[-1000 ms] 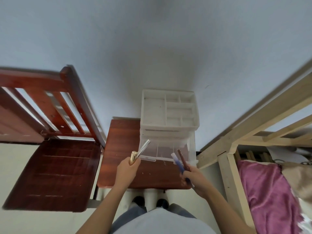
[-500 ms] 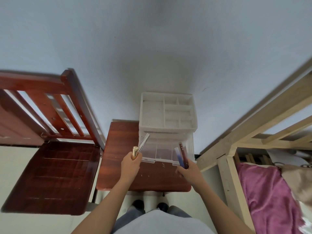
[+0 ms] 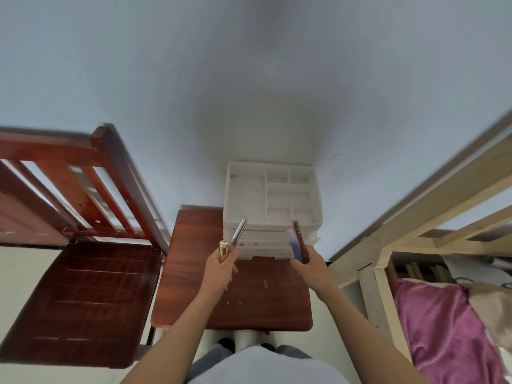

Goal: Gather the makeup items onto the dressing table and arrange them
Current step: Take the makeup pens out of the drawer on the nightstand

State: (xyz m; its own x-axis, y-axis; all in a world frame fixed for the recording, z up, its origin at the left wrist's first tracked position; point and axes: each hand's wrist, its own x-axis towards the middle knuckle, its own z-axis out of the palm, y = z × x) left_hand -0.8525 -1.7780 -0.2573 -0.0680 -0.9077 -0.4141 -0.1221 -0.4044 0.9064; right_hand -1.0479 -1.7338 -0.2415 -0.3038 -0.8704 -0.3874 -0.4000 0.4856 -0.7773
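I see my left hand (image 3: 220,268) over the reddish-brown worktop (image 3: 194,273), its fingers closed round two slim makeup pieces: a gold tube (image 3: 224,247), short and shiny, and a silver stick (image 3: 238,231) that slants up and right from the fist, its tip in front of the organiser's top rim. My right hand (image 3: 311,268) is level with it, fingers clamped on two more: a dark red pencil (image 3: 299,239) with pale marks near its upper end, and just left of it a flat stick (image 3: 294,246), pale at the top and blue lower down. Both stand nearly upright, touching each other.

The white organiser (image 3: 243,198) sits on the far right part of the worktop against the wall, with an open divided tray on top and clear drawers below; my hands are just in front of the drawers. A red wooden chair (image 3: 83,295) stands left of the worktop, a pale bed frame (image 3: 371,281) with a purple cover (image 3: 448,328) to the right.
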